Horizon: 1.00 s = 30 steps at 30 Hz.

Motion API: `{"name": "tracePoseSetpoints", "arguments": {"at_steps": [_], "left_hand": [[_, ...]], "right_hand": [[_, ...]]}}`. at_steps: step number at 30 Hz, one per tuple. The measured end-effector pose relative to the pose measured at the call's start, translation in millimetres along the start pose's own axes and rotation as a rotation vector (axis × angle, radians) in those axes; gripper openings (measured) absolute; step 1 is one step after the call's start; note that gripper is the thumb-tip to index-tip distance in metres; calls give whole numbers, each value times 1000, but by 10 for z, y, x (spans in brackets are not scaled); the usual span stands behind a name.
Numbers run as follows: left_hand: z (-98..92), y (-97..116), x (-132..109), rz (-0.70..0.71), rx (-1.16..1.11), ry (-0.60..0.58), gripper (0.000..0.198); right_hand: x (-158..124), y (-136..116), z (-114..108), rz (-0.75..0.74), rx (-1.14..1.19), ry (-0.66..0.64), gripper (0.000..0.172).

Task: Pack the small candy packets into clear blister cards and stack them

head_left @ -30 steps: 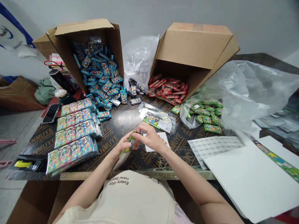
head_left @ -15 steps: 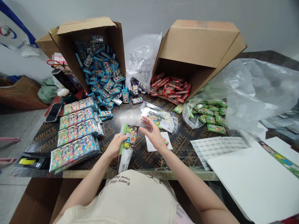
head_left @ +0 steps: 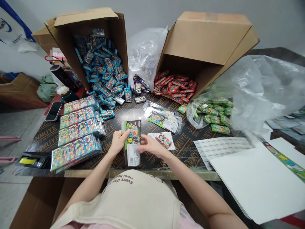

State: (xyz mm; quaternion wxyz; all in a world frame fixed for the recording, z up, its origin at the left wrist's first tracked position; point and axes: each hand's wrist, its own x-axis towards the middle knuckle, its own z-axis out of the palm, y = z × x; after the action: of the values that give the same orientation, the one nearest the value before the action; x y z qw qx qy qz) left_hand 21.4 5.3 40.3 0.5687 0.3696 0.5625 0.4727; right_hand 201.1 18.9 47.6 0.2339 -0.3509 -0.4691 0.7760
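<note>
My left hand (head_left: 118, 142) grips the left edge of a clear flat bag with a green printed card (head_left: 132, 140) inside, held upright over the dark table (head_left: 186, 149). My right hand (head_left: 150, 147) pinches the same bag at its right edge, lower down. A small red packet (head_left: 163, 140) lies on a white card just right of my hands. A stack of more clear bags with cards (head_left: 162, 119) lies behind that.
A tipped carton of blue packets (head_left: 105, 76) stands back left, a tipped carton of red packets (head_left: 175, 87) back right, purple packets (head_left: 139, 87) between. Green packets (head_left: 214, 116) spill from a plastic bag. Filled bags (head_left: 77, 130) are stacked left. A label sheet (head_left: 219, 148) and white board (head_left: 262, 181) lie right.
The bag with the card has turned upright to face me, raised in my left hand. My right hand let go, then took it again at the lower right edge.
</note>
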Motion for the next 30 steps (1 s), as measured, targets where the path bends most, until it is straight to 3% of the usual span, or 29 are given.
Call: {"name": "tracePoseSetpoints", "arguments": {"at_steps": [3, 8, 12, 14, 17, 19, 22, 25, 28, 30], "left_hand": [[-2, -33, 7, -10, 25, -42, 42], [10, -118, -131, -196, -32, -385, 43], [67, -162, -191, -234, -63, -459, 46], [120, -139, -177, -144, -72, -396, 48], [173, -77, -136, 17, -108, -220, 47], [199, -54, -147, 51, -117, -203, 43], [269, -76, -250, 32, -155, -222, 41], [361, -109, -357, -56, -368, -46, 40], [412, -66, -358, -190, -563, 112, 32], [408, 11, -317, -242, -532, 89, 25]], "right_hand": [[-65, 111, -35, 11, 43, 0, 47], [-87, 106, -251, 4, 28, 108, 55], [-95, 64, -335, -84, -19, 264, 54], [-98, 74, -326, -145, -63, 331, 47], [-93, 84, -277, -190, -133, 314, 44], [-87, 62, -214, -199, -53, 351, 44], [-89, 3, -59, -193, 187, 496, 42], [-103, -49, 110, -222, 264, 598, 22], [-128, -95, 186, -199, 332, 553, 15], [-156, -117, 165, -159, 386, 493, 17]]}}
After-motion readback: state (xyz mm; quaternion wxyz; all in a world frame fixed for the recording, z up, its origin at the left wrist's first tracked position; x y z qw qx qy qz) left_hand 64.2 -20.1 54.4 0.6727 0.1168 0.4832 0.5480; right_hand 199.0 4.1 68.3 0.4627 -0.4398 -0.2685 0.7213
